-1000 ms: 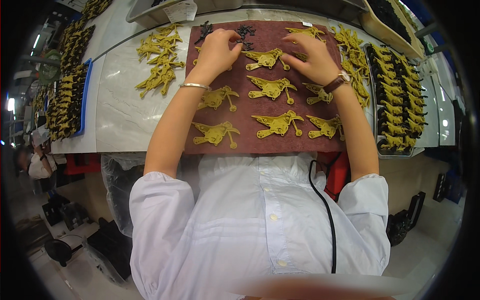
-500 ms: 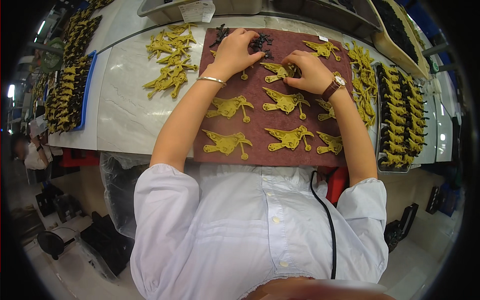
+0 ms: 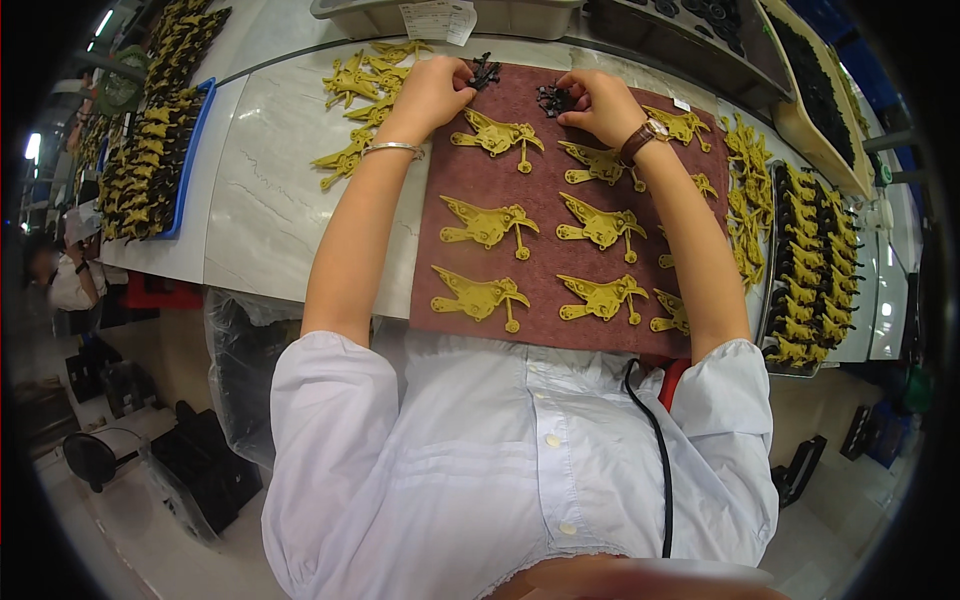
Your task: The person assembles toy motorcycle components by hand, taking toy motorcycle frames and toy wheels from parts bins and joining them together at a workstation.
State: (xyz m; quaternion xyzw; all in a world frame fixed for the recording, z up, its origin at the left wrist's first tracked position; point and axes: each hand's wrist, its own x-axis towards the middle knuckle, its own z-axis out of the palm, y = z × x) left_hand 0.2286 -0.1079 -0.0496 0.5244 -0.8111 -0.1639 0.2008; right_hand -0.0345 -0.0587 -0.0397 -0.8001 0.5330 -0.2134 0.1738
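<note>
Yellow flat plastic parts, each with a pointed arm and a round end, lie in rows on a maroon mat. At the mat's far edge, my left hand has its fingers bent onto a small cluster of black plastic parts. My right hand curls thumb and forefinger round the edge of another black cluster. Just nearer than my left hand is a yellow part; another yellow part lies below my right hand. My right forearm partly hides the right column.
Loose yellow parts lie in a pile at the left and another pile beside the mat's right edge. Trays of yellow-and-black pieces stand at far left and right. Grey bins line the back.
My left hand has shifted left from one black cluster to the other. My right hand has left a yellow part and moved to the black cluster. The whole view has shifted slightly.
</note>
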